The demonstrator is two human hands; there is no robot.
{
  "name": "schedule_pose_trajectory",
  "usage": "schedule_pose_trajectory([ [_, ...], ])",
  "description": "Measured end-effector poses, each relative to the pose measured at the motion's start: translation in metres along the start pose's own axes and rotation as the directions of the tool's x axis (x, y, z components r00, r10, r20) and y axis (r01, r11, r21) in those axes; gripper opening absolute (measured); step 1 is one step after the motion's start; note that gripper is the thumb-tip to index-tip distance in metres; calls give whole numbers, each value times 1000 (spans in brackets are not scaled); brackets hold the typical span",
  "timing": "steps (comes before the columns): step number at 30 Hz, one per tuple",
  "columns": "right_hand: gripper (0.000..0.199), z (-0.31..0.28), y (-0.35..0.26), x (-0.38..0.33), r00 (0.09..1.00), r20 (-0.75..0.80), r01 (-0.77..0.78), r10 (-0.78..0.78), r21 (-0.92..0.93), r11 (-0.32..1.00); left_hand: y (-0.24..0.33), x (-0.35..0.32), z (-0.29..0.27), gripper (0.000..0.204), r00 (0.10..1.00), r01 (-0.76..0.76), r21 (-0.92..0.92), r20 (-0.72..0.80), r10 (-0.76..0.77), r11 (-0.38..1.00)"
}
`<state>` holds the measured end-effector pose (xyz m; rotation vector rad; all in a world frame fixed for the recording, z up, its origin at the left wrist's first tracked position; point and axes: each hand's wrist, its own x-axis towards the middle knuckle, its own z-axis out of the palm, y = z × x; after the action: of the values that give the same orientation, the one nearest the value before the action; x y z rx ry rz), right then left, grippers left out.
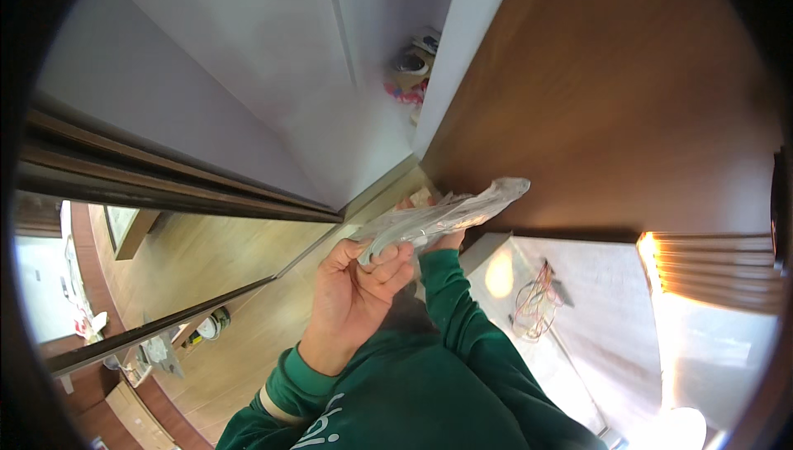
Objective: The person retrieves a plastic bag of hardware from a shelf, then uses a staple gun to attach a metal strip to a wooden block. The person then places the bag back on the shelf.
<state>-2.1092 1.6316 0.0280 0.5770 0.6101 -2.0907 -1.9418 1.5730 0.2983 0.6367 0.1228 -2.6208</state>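
Note:
A crumpled clear plastic bag (450, 210) is held up in front of me, stretched from centre toward the upper right. My left hand (359, 293) grips its lower left end, fingers curled round the plastic. My right hand (438, 231) is mostly hidden behind the bag; only fingertips and part of the palm show, pressed against the bag's middle. Both forearms wear green sleeves (462, 326) coming up from the lower edge.
A brown wooden panel (611, 95) fills the upper right, a white wall (248, 78) the upper left. A pale counter (603, 326) at right carries a bundle of coloured rubber bands (535, 301). Wooden floor (239, 342) lies below left, with small items at its edge.

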Motion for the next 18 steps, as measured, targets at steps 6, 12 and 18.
schedule_pose_trajectory([
  [6, 73, 62, -11, -22, 927, 373, -79, 18, 150, 986, -19, -72, -9, 16, 987, 144, 476, -133, -91, 868],
  [12, 71, 98, -9, -6, 551, 834, -154, -20, 125, 980, -20, -89, -45, 10, 1000, -7, 741, 13, -3, 671],
  [18, 68, 115, 10, 17, 572, 801, -275, -176, 389, 879, 26, -111, -79, 9, 953, -116, 829, -62, 296, 547],
])
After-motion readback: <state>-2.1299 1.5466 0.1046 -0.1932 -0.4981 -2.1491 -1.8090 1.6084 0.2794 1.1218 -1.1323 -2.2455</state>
